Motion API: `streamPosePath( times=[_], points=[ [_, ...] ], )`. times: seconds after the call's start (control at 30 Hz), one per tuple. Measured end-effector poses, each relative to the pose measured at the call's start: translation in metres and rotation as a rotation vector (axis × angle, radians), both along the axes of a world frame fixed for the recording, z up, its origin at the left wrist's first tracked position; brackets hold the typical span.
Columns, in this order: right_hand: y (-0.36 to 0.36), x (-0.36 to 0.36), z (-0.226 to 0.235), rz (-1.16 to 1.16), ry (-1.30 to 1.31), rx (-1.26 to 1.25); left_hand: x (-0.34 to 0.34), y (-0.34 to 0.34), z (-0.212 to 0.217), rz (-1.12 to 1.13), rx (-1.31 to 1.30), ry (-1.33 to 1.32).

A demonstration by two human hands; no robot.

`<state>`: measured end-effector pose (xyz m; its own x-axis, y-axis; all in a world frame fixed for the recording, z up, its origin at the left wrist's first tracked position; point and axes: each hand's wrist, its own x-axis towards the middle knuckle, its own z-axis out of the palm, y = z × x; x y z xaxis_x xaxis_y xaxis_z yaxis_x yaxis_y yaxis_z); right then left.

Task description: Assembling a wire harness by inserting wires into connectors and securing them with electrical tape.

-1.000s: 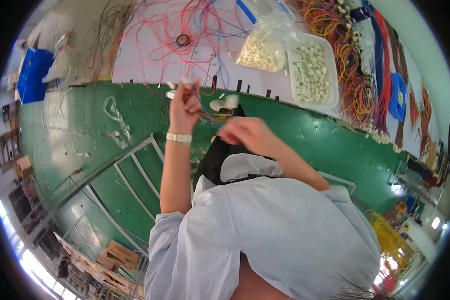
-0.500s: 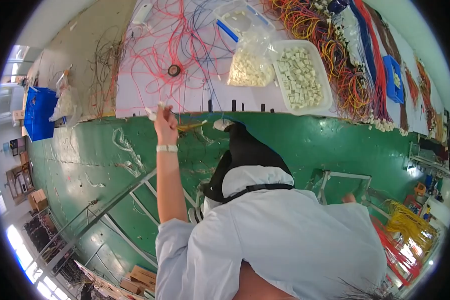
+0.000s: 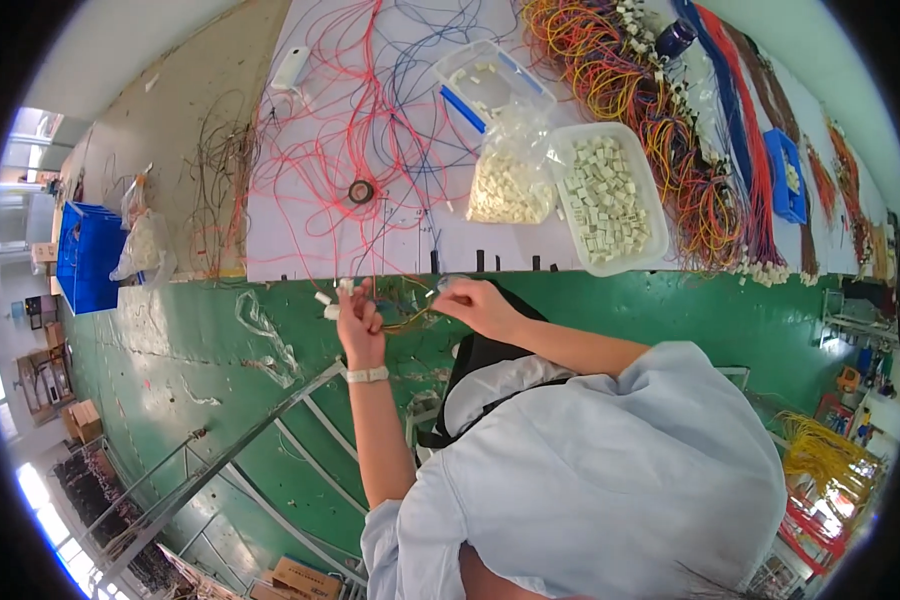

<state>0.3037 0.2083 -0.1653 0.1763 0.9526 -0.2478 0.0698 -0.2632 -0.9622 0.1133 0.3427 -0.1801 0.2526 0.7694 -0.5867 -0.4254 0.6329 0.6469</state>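
Observation:
My left hand (image 3: pixel 358 318) is closed around a small bunch of thin wires (image 3: pixel 406 318) with white connectors (image 3: pixel 330 304) at their ends, just off the near edge of the white work board (image 3: pixel 310 230). My right hand (image 3: pixel 478 303) pinches the other end of the same wires, a hand's width to the right. Both hands hover over the green floor, below the board's edge. Red and blue wires (image 3: pixel 370 120) lie spread across the board above them.
A white tray (image 3: pixel 608 198) of pale connectors and a clear bag (image 3: pixel 500 185) of the same sit on the board. Bundles of orange, yellow and blue wires (image 3: pixel 690 130) lie at the right. A blue crate (image 3: pixel 88 255) stands at the left, a metal frame (image 3: pixel 260 430) below.
The view has swung so the board sits higher. My right hand has come forward from behind my body and joined the left one on the wires.

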Motion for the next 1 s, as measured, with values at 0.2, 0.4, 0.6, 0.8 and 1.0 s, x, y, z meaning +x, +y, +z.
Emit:
streamPosePath(
  times=[0.2,0.4,0.6,0.8,1.0],
  points=[
    [0.037,-0.005,-0.016,-0.188,-0.175,0.335,0.031,0.010,0.010,-0.128,-0.071,-0.077],
    [0.029,0.035,-0.008,-0.043,-0.104,-0.049,0.054,0.027,0.002,-0.075,0.001,-0.124],
    [0.075,0.011,-0.005,0.040,0.182,-0.047,0.064,0.033,0.019,-0.162,-0.097,-0.141],
    [0.024,0.076,-0.003,0.301,0.133,-0.322,0.031,0.045,0.000,0.053,-0.071,-0.052],
    [-0.015,0.162,-0.034,0.835,-0.037,-0.871,0.003,0.041,-0.006,0.164,0.007,0.022]
  ],
)
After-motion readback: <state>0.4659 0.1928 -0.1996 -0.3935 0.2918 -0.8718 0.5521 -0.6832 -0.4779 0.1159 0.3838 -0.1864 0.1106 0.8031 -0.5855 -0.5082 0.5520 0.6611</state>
